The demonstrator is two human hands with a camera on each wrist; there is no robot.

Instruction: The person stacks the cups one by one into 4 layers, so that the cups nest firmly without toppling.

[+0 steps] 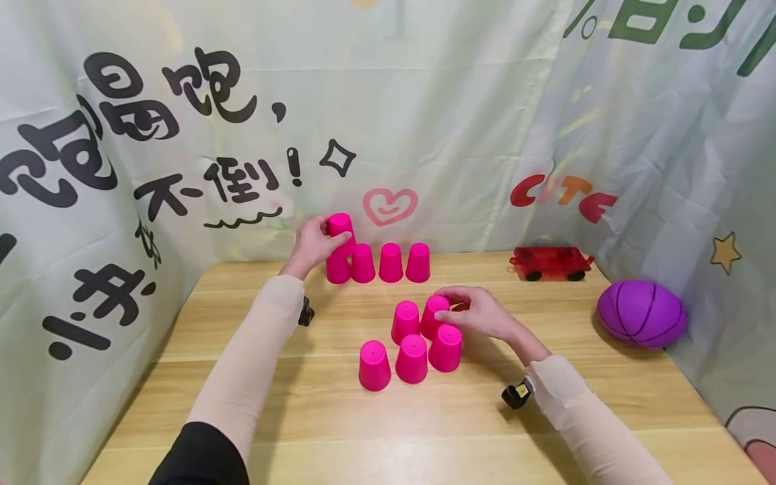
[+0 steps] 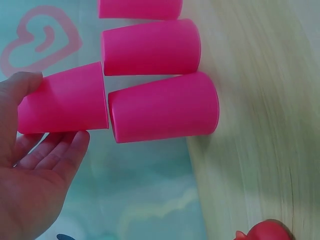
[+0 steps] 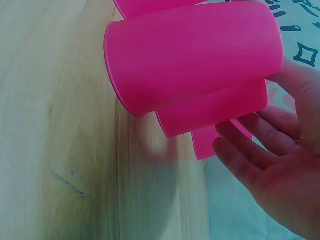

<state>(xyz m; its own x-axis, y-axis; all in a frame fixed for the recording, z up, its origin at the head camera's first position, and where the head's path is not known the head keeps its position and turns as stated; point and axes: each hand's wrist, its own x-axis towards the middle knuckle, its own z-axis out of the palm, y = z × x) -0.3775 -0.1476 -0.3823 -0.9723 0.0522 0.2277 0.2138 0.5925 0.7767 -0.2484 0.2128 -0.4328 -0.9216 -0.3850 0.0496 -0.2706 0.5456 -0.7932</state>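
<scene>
My left hand [image 1: 312, 244] grips an upside-down pink cup [image 1: 340, 225] between thumb and fingers. That cup is upright over the leftmost cup [image 1: 337, 271] of a back row, rim to base; the left wrist view shows at most a sliver between them. Other inverted pink cups [image 1: 391, 264] continue this row to the right. Nearer the middle, my right hand [image 1: 479, 311] holds a pink cup [image 1: 434, 316] from its right side, thumb in front. Around it stand several more inverted cups [image 1: 411, 359]. In the right wrist view a nearer cup [image 3: 195, 57] partly hides the held one.
A purple ball [image 1: 642, 313] sits at the table's right edge. Behind it to the left is a red toy car [image 1: 552, 263]. A printed cloth [image 1: 448, 135] hangs along the back and sides of the wooden table [image 1: 339, 438].
</scene>
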